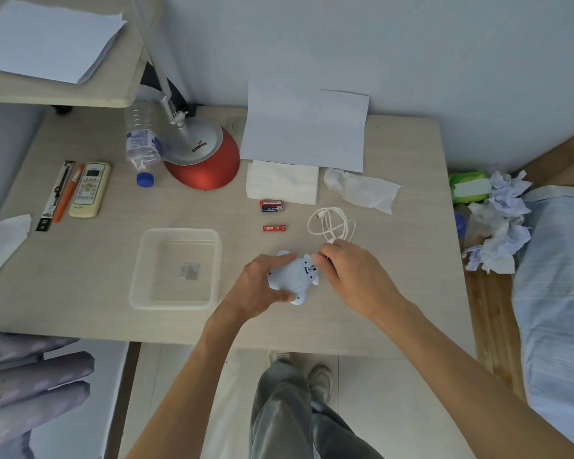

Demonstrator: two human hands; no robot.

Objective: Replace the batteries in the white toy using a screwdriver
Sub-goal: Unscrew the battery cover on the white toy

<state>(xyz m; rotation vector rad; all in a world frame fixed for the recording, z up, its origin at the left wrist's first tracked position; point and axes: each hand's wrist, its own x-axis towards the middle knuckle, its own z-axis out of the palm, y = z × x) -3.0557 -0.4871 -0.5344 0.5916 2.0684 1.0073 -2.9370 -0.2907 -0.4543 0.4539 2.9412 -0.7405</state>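
Note:
The white toy (290, 274) lies underside up near the table's front edge, with my left hand (262, 289) wrapped around its left side. Its small battery compartment (310, 270) shows open, with metal contacts visible. My right hand (348, 276) is at the toy's right end, thumb and fingertips pinched together right beside the compartment; whether they hold something small is hidden. A single red battery (274, 228) lies behind the toy, and two more batteries (271, 206) lie side by side farther back. An orange-handled tool (68, 193) lies at the far left.
A clear plastic container (140, 260) holding a small grey piece stands left of the toy. A coiled white cable (332, 225) lies behind my right hand. Farther back are tissues (282, 185), paper sheets, a red lamp base (203, 170), a bottle (141, 144) and a remote (88, 190).

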